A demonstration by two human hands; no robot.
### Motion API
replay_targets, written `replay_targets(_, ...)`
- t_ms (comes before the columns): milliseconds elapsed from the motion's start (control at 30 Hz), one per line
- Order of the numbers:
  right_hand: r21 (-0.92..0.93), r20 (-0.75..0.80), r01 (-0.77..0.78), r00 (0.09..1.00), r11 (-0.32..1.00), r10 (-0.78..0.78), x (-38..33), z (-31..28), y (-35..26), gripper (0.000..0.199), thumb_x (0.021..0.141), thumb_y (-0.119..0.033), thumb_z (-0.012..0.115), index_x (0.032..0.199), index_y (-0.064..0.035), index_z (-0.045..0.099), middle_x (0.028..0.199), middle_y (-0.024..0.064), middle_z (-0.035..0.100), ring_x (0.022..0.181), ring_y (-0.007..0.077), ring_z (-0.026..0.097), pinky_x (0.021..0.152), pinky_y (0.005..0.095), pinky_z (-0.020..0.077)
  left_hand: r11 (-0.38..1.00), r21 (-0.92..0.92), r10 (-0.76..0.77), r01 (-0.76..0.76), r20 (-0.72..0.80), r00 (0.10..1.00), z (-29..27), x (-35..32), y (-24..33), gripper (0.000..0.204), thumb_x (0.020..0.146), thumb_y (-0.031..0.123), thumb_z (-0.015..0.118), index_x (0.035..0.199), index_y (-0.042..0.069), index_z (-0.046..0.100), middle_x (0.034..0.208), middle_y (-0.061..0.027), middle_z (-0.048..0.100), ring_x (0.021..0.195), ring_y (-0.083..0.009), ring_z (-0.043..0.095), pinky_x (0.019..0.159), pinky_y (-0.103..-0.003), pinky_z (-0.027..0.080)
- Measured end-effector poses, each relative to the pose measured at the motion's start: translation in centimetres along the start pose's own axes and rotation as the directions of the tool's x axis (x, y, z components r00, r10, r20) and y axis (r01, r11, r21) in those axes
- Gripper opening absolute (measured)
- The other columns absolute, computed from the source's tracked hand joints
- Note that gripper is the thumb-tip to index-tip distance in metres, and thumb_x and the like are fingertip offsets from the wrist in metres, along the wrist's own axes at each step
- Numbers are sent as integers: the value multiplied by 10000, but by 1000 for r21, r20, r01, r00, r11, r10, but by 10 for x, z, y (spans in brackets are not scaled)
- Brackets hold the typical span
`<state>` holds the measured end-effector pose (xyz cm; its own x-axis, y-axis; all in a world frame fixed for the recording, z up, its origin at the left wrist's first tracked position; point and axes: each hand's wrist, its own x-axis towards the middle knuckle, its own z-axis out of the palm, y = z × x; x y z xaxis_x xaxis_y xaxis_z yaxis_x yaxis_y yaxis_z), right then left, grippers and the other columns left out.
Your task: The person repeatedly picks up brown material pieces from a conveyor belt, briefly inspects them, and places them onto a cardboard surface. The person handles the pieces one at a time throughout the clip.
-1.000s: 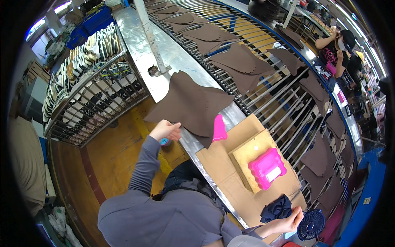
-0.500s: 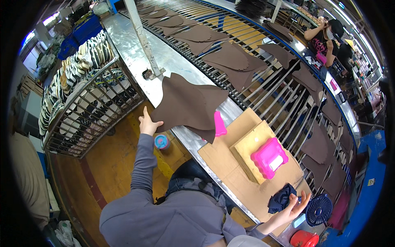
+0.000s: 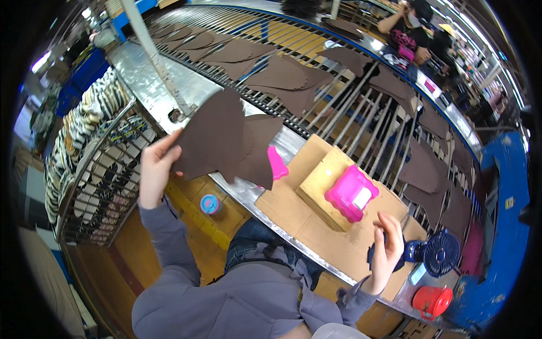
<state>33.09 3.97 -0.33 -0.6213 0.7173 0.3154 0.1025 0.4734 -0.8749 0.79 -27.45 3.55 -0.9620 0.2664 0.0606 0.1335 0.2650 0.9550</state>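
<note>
The left hand (image 3: 156, 166) is gripping a brown panel (image 3: 213, 133) (even support likely preventing creases), the right hand (image 3: 387, 250) hovering empty, fingers parted, near right.

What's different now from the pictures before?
The left hand, open at the brown pile's edge a moment ago, now grips the top brown piece and has raised it partly off the pile. The right hand has moved away from the fan, toward the pink box, and is open. The pink box stays on the yellow block.
</note>
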Motion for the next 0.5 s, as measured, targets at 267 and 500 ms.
replay_targets(267, 178, 175, 357, 906, 917, -387, 75, 30, -43, 442, 785, -68, 686, 1222, -100, 629, 1529, 164, 247, 1358, 353, 338, 1075, 439, 354, 733, -415, 567, -539, -66, 821, 63, 16, 110, 442, 881, 9, 621, 1312, -29, 533, 1207, -135, 631, 1009, -126, 622, 877, -227, 486)
replay_targets(500, 105, 66, 378, 920, 920, -386, 105, -17, 0, 311, 833, 73, 617, 1116, -30, 692, 842, 33, 660, 699, 93, 548, 653, 221, 439, 604, -625, 696, -495, 110, 709, 165, 42, 68, 394, 858, -29, 652, 1242, -74, 576, 1171, -151, 652, 1037, -163, 624, 929, -278, 468)
